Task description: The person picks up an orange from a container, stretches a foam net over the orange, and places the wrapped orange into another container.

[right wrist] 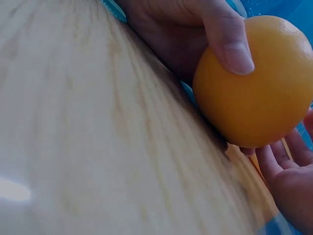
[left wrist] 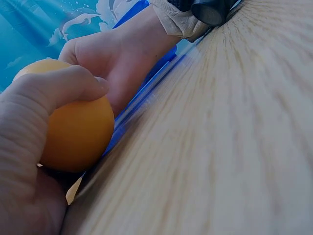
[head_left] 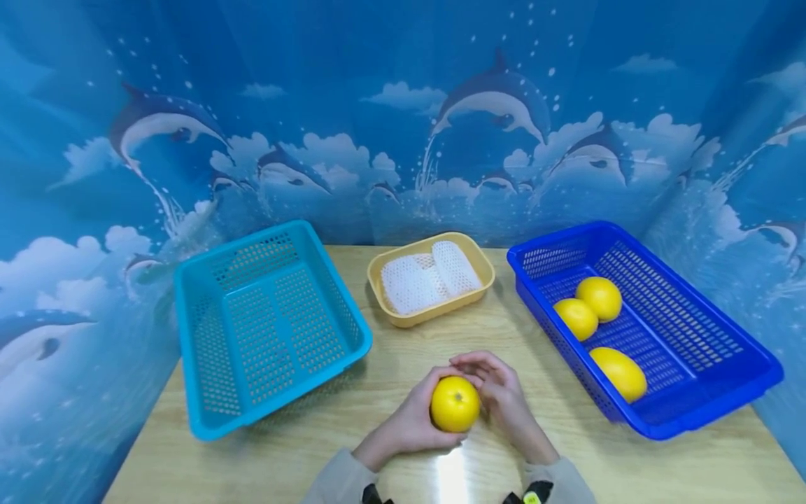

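Note:
My left hand (head_left: 417, 418) grips an orange (head_left: 455, 404) low over the table's near middle. In the left wrist view the left thumb lies across the orange (left wrist: 80, 132). The right hand (head_left: 506, 400) is at the fruit's right and far side, its fingers loosely bent close to the left fingertips. In the right wrist view, the right fingers (right wrist: 279, 159) are by the underside of the orange (right wrist: 254, 93), not wrapped round it; whether they touch it is hard to tell.
A blue basket (head_left: 733, 400) at the right holds three more oranges (head_left: 620, 374). At the left stands a teal basket (head_left: 283, 329). Between them at the back, a small yellow basket (head_left: 412, 320) holds white foam net sleeves (head_left: 412, 283). A dolphin-print curtain (head_left: 390, 105) hangs behind the wooden table (head_left: 352, 399).

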Action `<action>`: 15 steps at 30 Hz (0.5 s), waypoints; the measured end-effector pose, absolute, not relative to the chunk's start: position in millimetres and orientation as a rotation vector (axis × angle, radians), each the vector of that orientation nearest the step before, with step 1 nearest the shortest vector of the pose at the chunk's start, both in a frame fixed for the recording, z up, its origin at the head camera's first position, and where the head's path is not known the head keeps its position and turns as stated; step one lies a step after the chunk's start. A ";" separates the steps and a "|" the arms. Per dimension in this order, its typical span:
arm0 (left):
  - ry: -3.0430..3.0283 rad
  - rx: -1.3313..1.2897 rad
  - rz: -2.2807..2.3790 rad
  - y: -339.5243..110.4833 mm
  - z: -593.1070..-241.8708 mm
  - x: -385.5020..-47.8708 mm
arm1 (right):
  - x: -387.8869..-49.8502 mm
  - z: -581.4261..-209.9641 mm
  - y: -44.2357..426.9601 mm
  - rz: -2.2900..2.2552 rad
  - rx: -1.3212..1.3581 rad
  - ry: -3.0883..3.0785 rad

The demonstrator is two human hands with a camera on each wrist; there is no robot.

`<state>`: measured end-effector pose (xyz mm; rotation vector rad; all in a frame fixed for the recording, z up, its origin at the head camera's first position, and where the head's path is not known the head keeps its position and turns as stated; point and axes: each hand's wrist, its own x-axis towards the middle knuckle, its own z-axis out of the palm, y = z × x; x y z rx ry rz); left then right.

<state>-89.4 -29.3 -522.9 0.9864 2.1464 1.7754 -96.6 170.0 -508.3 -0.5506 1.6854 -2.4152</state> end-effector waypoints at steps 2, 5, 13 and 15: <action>2.135 0.985 1.774 -28.9 -522.9 -90.1 | -98.4 -506.9 170.3 -2.417 -0.566 1.703; 2.160 1.004 1.760 -28.8 -523.2 -90.5 | -100.4 -504.0 170.3 -2.402 -0.576 1.731; 2.195 0.968 1.744 -29.7 -520.8 -89.7 | -112.4 -488.8 172.0 -2.366 -0.582 1.845; 2.206 0.970 1.743 -29.9 -520.5 -90.3 | -117.9 -484.2 172.8 -2.352 -0.603 1.896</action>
